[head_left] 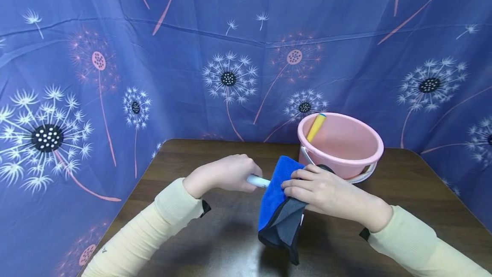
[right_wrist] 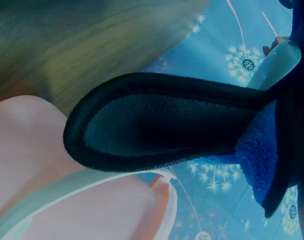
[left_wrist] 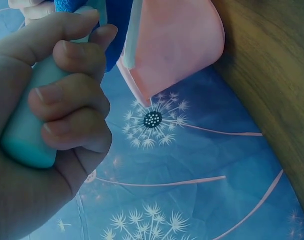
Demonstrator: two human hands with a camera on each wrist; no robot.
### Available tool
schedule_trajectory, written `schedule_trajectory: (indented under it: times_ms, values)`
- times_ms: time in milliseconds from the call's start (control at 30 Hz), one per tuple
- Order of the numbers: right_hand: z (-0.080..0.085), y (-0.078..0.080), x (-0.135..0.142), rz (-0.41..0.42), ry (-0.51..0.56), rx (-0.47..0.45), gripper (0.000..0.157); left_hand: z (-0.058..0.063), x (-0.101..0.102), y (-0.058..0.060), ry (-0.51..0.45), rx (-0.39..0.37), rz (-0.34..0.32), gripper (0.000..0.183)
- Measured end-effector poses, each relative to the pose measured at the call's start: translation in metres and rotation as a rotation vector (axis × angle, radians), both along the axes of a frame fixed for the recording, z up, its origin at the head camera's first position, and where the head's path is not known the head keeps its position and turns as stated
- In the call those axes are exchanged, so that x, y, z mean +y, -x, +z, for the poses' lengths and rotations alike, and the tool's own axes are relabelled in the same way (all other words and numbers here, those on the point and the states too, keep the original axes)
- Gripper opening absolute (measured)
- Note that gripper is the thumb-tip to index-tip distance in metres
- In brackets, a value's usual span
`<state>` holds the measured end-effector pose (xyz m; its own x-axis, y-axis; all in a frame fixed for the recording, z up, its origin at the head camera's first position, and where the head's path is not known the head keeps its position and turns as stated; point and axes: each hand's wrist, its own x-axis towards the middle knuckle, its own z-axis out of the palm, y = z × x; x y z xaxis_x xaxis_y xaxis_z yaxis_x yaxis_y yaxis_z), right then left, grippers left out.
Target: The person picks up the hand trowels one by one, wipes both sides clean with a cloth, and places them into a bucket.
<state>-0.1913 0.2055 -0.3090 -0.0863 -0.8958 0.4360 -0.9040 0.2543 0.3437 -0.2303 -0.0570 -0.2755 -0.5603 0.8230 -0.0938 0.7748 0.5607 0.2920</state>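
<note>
My left hand grips a pale handle over the middle of the table. Seen from the left wrist, its fingers curl round this handle, whose butt end is teal. The handle's far part goes in under a blue and grey cloth with black edging, so what it belongs to is hidden. From the right, my right hand holds the cloth round that covered part, fingers bent over the blue side. The cloth's lower corners hang loose. In the right wrist view a dark-edged fold of the cloth fills the middle.
A pink bucket with a white carrying handle stands at the back right, just behind my right hand. A yellow stick-like handle leans inside it. The brown wooden table meets a blue dandelion-print curtain behind and at both sides.
</note>
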Motion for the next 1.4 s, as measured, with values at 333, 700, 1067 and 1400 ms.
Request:
schedule_trajectory:
  times_ms: [333, 700, 1067, 1400]
  values:
    - [0.0, -0.004, 0.004, -0.005, -0.042, 0.006, 0.039, -0.002, -0.011, -0.001, -0.037, 0.016, -0.006, 0.004]
    - [0.003, -0.008, 0.014, -0.091, -0.068, -0.029, 0.039, 0.001, -0.021, -0.001, -0.032, 0.048, 0.005, 0.012]
    - [0.001, -0.008, 0.03, -0.102, -0.061, -0.016, 0.035, -0.002, -0.034, -0.003, -0.037, 0.079, 0.035, 0.011]
    - [0.0, -0.011, 0.041, -0.151, -0.059, -0.024, 0.043, -0.003, -0.048, -0.003, -0.067, 0.066, 0.039, 0.014]
